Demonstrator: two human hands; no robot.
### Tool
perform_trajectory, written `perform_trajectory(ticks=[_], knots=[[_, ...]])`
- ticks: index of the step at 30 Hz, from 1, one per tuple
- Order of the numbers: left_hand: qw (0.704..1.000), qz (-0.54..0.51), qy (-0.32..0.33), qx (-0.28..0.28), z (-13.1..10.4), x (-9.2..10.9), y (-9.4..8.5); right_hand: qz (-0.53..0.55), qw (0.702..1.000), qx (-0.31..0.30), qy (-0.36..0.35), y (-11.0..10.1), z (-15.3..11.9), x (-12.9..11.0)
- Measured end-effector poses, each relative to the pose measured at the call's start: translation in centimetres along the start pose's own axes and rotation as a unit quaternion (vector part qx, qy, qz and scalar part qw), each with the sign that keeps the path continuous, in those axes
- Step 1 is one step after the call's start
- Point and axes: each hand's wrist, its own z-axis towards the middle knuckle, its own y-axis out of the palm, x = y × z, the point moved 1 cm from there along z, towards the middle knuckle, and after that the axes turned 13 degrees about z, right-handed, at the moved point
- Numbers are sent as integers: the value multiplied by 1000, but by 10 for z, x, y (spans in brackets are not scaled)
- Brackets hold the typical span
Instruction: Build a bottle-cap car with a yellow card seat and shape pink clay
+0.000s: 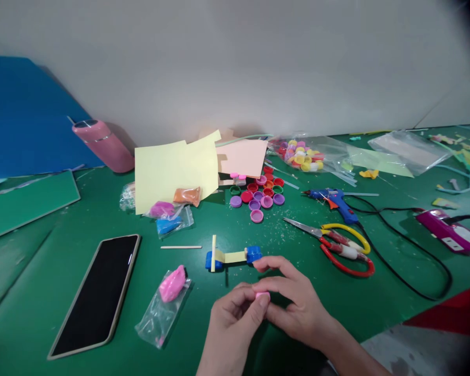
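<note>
A small piece of pink modelling clay (pixel 262 295) is pinched between both hands, low in the head view. My left hand (pixel 235 318) is closed, its thumb and fingertips on the clay. My right hand (pixel 297 305) presses the same piece from the other side, with its index finger raised. Just beyond the hands lies a little model (pixel 234 257), a cream strip with a blue clay block at each end and an upright stick at the left. Left of the hands, a larger lump of pink clay (pixel 173 284) sits on an opened clear bag (pixel 160 316).
A phone (pixel 96 295) lies at left, near a thin stick (pixel 180 247). Bottle caps (pixel 257 215), scissors (pixel 337 243), a glue gun (pixel 335 202) with its cord and a purple power strip (pixel 450 230) spread rightward. Behind stand a pink flask (pixel 104 146) and cream paper (pixel 176 172).
</note>
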Motion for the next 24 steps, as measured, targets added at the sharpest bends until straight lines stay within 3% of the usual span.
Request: perform_trajectory(ticks=[15,19,24], knots=[[995,-79,-16,52,1,-7,8,65,998,20,-6,6,0,7],[993,-100,-59,27,1,-3,2,110,994,-10,11,2,-1,4],[990,-91,-89,-55,0,4,-3,210,971,-90,70,-10,1,-3]])
